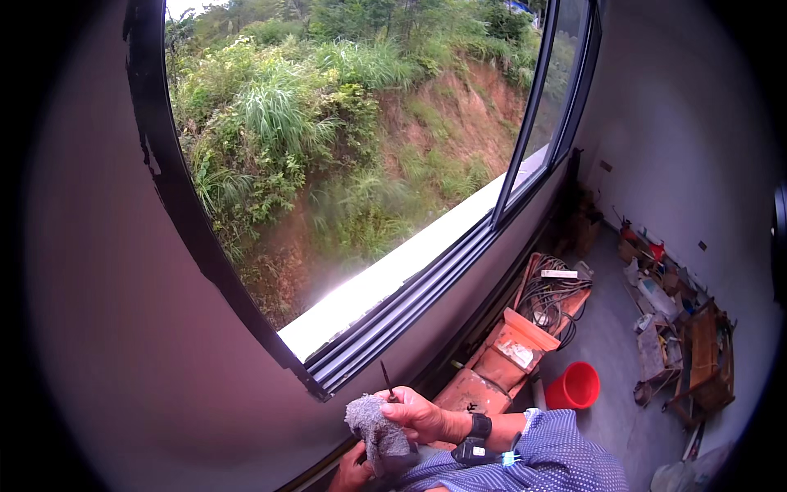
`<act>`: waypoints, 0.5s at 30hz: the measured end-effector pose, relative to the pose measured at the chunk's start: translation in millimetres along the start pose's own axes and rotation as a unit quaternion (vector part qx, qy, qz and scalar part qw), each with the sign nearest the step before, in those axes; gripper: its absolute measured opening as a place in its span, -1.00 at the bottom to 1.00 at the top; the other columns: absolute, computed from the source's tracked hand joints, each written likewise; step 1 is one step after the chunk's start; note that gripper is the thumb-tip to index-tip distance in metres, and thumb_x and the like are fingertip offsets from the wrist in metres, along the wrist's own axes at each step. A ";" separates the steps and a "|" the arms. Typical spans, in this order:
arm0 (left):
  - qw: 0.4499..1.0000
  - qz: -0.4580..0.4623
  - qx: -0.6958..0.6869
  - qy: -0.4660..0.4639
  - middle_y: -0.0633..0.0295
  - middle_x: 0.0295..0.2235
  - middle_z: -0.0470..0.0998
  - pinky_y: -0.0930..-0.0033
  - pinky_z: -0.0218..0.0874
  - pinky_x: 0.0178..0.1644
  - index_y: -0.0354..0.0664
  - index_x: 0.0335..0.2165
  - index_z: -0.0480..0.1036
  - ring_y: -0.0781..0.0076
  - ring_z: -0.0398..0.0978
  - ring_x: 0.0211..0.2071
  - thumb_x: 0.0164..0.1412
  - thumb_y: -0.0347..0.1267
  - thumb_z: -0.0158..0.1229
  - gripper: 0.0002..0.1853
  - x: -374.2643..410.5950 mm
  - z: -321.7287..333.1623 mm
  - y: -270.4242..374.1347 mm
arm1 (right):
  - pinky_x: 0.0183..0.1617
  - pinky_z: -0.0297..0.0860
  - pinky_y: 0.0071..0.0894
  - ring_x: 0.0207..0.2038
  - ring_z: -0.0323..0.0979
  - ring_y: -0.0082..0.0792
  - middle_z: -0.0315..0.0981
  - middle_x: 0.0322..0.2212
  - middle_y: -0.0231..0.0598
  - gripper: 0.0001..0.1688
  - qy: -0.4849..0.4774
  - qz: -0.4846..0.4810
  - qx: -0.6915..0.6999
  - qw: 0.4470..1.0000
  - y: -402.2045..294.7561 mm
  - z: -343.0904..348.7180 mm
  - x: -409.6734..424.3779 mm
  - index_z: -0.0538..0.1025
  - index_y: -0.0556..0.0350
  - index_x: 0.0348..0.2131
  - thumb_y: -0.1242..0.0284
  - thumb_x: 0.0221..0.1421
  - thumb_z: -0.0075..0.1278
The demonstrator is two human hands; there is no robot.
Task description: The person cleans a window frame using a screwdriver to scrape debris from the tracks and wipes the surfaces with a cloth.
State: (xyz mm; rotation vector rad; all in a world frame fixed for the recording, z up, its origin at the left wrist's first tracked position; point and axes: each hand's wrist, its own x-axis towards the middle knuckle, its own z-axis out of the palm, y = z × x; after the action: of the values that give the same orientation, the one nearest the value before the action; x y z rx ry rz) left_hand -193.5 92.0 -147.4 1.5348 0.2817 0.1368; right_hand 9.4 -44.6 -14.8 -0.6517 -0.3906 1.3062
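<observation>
My right hand (424, 413) holds a thin, dark, pointed tool (386, 376) upright between thumb and fingers; its exact kind cannot be told. Bunched against that hand is a grey terry cloth (367, 419), its lower part hanging down. At the bottom edge, my left hand (353, 470) grips the cloth from below, partly hidden by it. Both hands are in front of my body, just below the near corner of a dark metal window frame (215, 264). The sliding track (399, 307) of the window runs away to the upper right.
Under the window stands an orange metal machine (513, 360), with coiled cables (550, 289) on its far end. A red plastic bucket (575, 384) sits beside it. Boxes, bags and a wooden stool (704, 350) line the right wall. Outside rises an overgrown earth bank (442, 117).
</observation>
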 end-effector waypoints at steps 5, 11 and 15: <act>0.994 -0.034 -0.100 -0.033 0.06 -0.08 0.66 0.17 0.44 0.05 -0.32 0.08 0.51 0.18 0.63 -0.11 0.32 -0.36 0.20 -0.59 26.8 7.2 70.0 | -0.70 0.15 -0.76 -0.75 0.19 -0.76 0.66 -0.31 -0.12 -0.42 0.072 -0.087 0.032 0.993 -30.6 -5.6 9.3 0.50 0.40 0.04 0.15 0.39 0.08; 0.976 -0.039 -0.208 -0.045 0.04 -0.09 0.68 0.29 0.47 0.02 -0.47 0.07 0.52 0.29 0.66 -0.14 0.23 -0.37 0.26 -0.51 65.6 2.9 89.9 | -0.70 0.09 -0.74 -0.73 0.18 -0.77 0.61 -0.44 -0.40 -0.61 0.158 -0.158 0.007 0.975 -61.8 -23.7 13.8 0.59 0.15 -0.18 0.16 0.41 0.04; 0.956 -0.038 -0.290 0.005 0.09 -0.14 0.68 0.30 0.46 0.00 -0.48 0.04 0.54 0.30 0.65 -0.17 0.24 -0.38 0.23 -0.54 87.5 20.1 143.7 | -0.71 0.12 -0.74 -0.74 0.18 -0.76 0.63 -0.43 -0.38 -0.56 0.191 -0.158 -0.054 0.967 -72.3 -66.7 20.5 0.59 0.22 -0.14 0.17 0.43 -0.03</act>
State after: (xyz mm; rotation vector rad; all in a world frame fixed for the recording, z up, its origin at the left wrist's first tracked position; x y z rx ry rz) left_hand -91.6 100.9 -12.4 0.9385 0.2776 0.1505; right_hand 109.6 -48.3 -21.3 -0.8752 -0.2377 0.8374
